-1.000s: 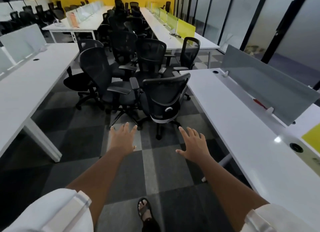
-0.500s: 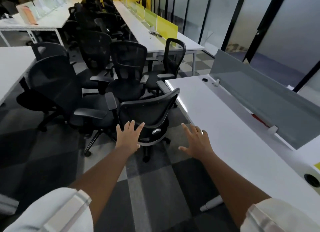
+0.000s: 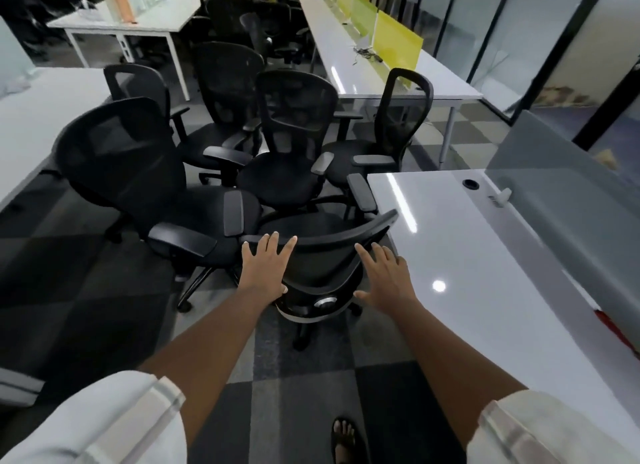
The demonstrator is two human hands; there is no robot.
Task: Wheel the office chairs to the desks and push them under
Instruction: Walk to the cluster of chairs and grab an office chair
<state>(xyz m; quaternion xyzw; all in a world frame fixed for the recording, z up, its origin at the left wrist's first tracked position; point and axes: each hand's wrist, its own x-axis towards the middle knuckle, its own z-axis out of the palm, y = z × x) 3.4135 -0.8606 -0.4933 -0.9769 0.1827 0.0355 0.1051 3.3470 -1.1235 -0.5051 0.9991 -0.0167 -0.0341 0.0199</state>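
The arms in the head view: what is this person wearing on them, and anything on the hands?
Both forearms are bare. Short white sleeves cover the upper arms, each rolled or cuffed at the hem: left sleeve, right sleeve. The left hand and right hand wear no gloves; no rings, watch or bracelet are visible.

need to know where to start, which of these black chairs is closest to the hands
The chair with its backrest turned toward the person, beside the white desk on the right. Both the left hand and right hand reach its top rail; the others stand beyond it.
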